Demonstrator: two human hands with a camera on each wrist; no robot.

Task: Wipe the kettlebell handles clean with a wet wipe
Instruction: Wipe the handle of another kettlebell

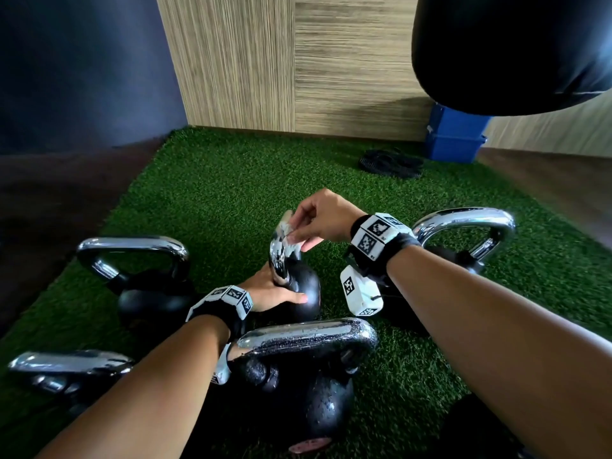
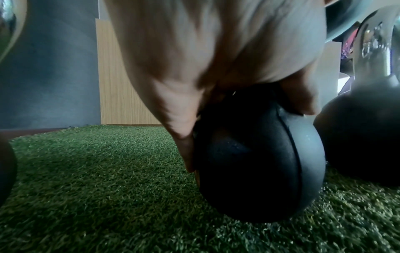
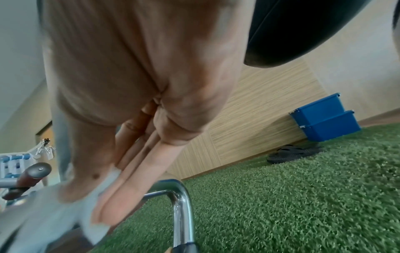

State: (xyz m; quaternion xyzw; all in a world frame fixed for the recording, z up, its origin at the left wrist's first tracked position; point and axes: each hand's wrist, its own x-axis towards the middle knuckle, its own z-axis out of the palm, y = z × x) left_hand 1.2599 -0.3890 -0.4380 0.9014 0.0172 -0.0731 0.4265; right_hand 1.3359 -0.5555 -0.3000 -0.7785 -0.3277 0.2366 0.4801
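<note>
Nearest kettlebell (image 1: 298, 385): stands just in front of the person, chrome handle beaded with droplets; I judge it already wiped or wetted, and it crowds the left forearm's path.
Low-left kettlebell (image 1: 66, 369): partly cut off by the frame's edge, leaving little room on that side.
Left hand (image 1: 275, 293): fingers and thumb wrap the black body of the centre kettlebell (image 2: 259, 162), apparently to brace it while the handle is rubbed.
Centre kettlebell handle (image 1: 280, 260): seen edge-on in the head view, standing on the green turf (image 1: 231, 180).
Right hand (image 1: 319, 220): fingers nearly straight and close together, thumb opposed, pinching the wet wipe (image 1: 288, 236) against the top of the handle, so the cloth folds over the bar.
Left kettlebell (image 1: 145, 276): near, apart from the hands.
Right kettlebell (image 1: 463, 236): just behind the right wrist, limiting a pull-back that way.
Open room: bare turf beyond the centre handle.
Far edge: sandals (image 1: 392, 164) and blue boxes (image 1: 453, 137) by the wooden wall, punching bag (image 1: 516, 51) overhead.
</note>
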